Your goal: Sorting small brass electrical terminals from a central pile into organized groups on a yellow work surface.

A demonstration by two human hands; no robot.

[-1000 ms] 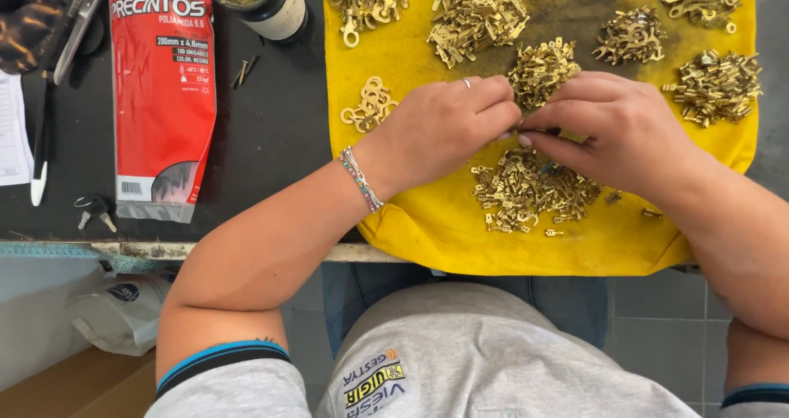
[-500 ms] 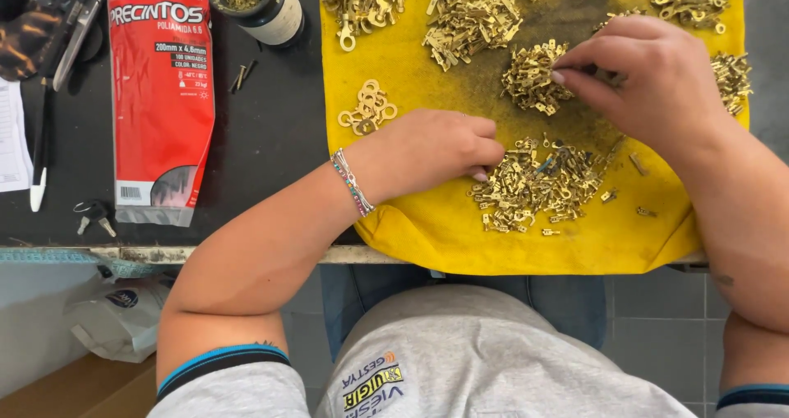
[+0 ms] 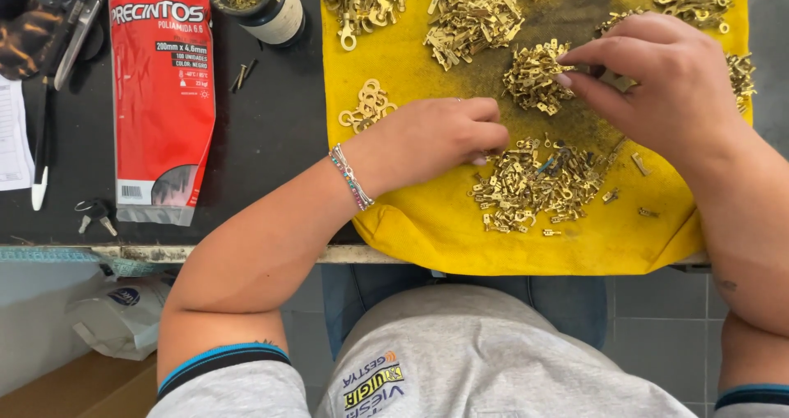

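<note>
The left hand rests on the yellow cloth, fingers curled loosely, their tips touching the near edge of the big heap of brass terminals; I cannot tell whether they hold one. The right hand hangs farther up the cloth, thumb and forefinger pinched nearly shut beside a smaller brass pile, what they grip too small to make out. More sorted piles lie along the cloth's far edge. On the dark tabletop to the left lie a red packet, a dark jar and keys.
</note>
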